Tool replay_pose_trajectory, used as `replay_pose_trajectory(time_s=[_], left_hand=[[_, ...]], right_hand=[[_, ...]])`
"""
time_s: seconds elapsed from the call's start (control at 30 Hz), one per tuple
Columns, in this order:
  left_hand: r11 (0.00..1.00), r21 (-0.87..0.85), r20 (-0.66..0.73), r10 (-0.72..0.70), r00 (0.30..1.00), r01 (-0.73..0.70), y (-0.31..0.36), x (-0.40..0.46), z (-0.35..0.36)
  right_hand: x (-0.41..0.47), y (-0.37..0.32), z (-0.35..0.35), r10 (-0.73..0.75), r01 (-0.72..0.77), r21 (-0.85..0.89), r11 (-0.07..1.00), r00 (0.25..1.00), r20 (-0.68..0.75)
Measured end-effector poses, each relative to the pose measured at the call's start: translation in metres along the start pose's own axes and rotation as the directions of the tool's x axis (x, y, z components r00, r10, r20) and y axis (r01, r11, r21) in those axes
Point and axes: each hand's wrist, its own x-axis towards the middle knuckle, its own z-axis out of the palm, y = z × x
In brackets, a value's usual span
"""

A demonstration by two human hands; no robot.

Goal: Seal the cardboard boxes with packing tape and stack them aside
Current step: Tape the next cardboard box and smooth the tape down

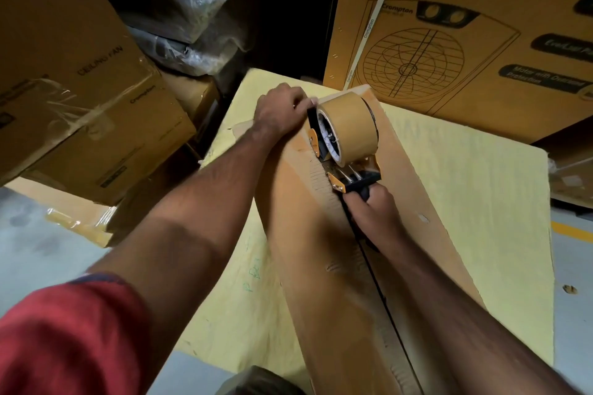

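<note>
Sleeve: red sleeve [64, 340] sits nearest, on the left arm reaching out over the work.
Box: long cardboard box [324, 266] lies lengthwise from near to far on a yellow sheet [475, 202], its centre seam facing up so tape can run along it.
Right hand: the right hand [372, 212] has its fingers wrapped round the black handle of the tape dispenser [345, 144], which rests on the seam towards the far end of the box.
Left hand: the left hand [282, 109] lies at the far left of the dispenser, fingers curled at the box's end beside the roll, probably pinning the tape's start; whether they pinch it I cannot tell.
Seam: the near stretch looks untaped, so sealing seems barely begun.
Surroundings: printed cartons [465, 35] stand far right; more cardboard boxes [80, 99] lean at left.
</note>
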Motion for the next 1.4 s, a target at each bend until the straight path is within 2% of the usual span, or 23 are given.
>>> replay_pose_trajectory(time_s=[0.03,0.1,0.33,0.5,0.7,0.83,1.03,1.17,1.27,1.4], left_hand=[[0.994,0.106,0.045,0.020,0.999,-0.025,0.003,-0.009,0.002],[0.972,0.235,0.070,-0.045,0.997,0.028,0.007,-0.021,0.010],[0.944,0.252,0.017,-0.226,0.974,0.214,0.028,-0.038,0.017],[0.918,0.259,0.042,-0.320,0.946,0.299,0.033,-0.034,0.020],[0.889,0.292,0.000,-0.369,0.929,0.353,0.043,-0.038,0.023],[0.881,0.346,0.059,-0.364,0.929,0.323,0.048,-0.060,0.023],[0.928,0.342,0.261,-0.247,0.933,0.149,0.066,-0.118,0.050],[0.923,0.345,0.198,-0.247,0.949,0.168,0.068,-0.136,0.060],[0.914,0.362,0.228,-0.277,0.933,0.183,0.074,-0.139,0.058],[0.906,0.357,0.188,-0.308,0.933,0.227,0.082,-0.145,0.060]], right_hand=[[0.000,0.001,0.000,0.001,-0.001,0.003,1.000,1.000,-0.001],[-0.001,0.001,0.001,-0.005,0.005,-0.002,1.000,1.000,-0.007],[-0.015,-0.001,-0.004,-0.051,0.052,-0.101,0.994,0.999,0.019],[-0.046,0.025,-0.018,0.003,0.005,-0.139,0.990,0.998,0.056],[-0.092,0.075,-0.035,0.033,-0.025,-0.066,0.998,0.991,0.129],[-0.093,0.079,-0.032,0.043,-0.038,-0.042,0.998,0.992,0.122],[-0.095,0.073,-0.034,0.043,-0.039,-0.055,0.998,0.995,0.089],[-0.100,0.072,-0.037,0.022,-0.017,-0.051,0.999,0.995,0.102],[-0.110,0.080,-0.036,0.017,-0.010,-0.059,0.998,0.993,0.118],[-0.141,0.108,-0.048,0.046,-0.042,-0.030,0.999,0.988,0.149]])
